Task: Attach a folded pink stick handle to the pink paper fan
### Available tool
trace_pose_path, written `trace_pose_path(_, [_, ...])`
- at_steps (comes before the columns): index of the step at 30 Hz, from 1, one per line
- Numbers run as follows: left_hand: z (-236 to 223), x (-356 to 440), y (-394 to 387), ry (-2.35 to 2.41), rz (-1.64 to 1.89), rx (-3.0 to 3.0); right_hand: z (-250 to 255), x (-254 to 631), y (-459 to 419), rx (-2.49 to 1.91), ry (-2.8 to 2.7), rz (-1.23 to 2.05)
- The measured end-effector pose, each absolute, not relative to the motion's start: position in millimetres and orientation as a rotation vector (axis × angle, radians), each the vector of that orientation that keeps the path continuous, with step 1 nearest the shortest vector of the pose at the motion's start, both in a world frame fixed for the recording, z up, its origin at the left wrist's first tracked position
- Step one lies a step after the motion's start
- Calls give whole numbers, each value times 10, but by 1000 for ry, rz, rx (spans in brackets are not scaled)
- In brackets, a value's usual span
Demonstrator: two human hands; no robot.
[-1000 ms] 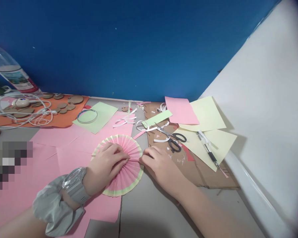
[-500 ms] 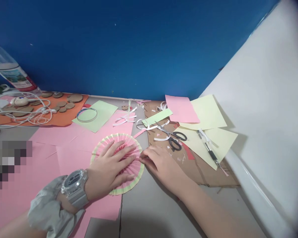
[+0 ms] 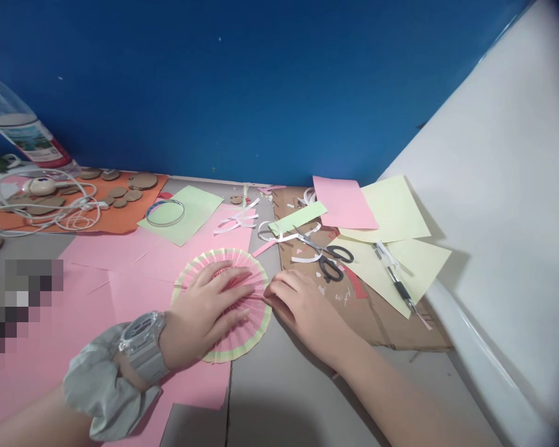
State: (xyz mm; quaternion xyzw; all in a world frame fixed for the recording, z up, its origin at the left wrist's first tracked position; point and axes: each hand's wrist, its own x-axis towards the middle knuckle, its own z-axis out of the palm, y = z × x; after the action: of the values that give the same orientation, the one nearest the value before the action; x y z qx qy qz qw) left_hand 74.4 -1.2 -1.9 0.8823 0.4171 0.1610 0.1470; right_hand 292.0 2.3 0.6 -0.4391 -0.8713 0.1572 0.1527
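A round pleated paper rosette (image 3: 245,335), pink with a pale yellow-green border, lies at the middle, partly on pink paper. My left hand (image 3: 209,305) rests on top with fingers spread, covering much of its centre and left side. At the rosette's right edge, the thumb and fingers of my right hand (image 3: 302,305) are pinched together on a fold of the pleats; the fingertips partly hide this spot. Black-handled scissors (image 3: 331,268) lie beyond my right hand, among white curled paper strips (image 3: 307,259) and a green paper strip (image 3: 299,217).
Brown cardboard (image 3: 377,323) bears yellow sheets (image 3: 419,267), a pink sheet (image 3: 343,202) and a pen (image 3: 400,290). To the left are a tape ring (image 3: 165,213) on green paper, an orange sheet (image 3: 144,205) with cardboard discs, white earphones (image 3: 41,185) and a bottle (image 3: 28,136). A blue wall (image 3: 242,87) stands behind.
The fingers of my left hand have drawn slightly back and closer together on the rosette. My right hand keeps its pinch at the edge. The whole view has shifted a little.
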Motion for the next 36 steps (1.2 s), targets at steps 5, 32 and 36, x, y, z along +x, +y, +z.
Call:
trace_pose_path(5, [13, 697, 53, 1290, 684, 2495, -29, 2930, 27, -1231, -2524, 351])
trace_pose_path(32, [191, 1111, 512, 440, -111, 3226, -68, 2965, 38, -1141, -2622, 96])
trace_pose_path(36, [205, 1077, 554, 462, -103, 3216, -51, 2966, 38, -1160, -2612, 98])
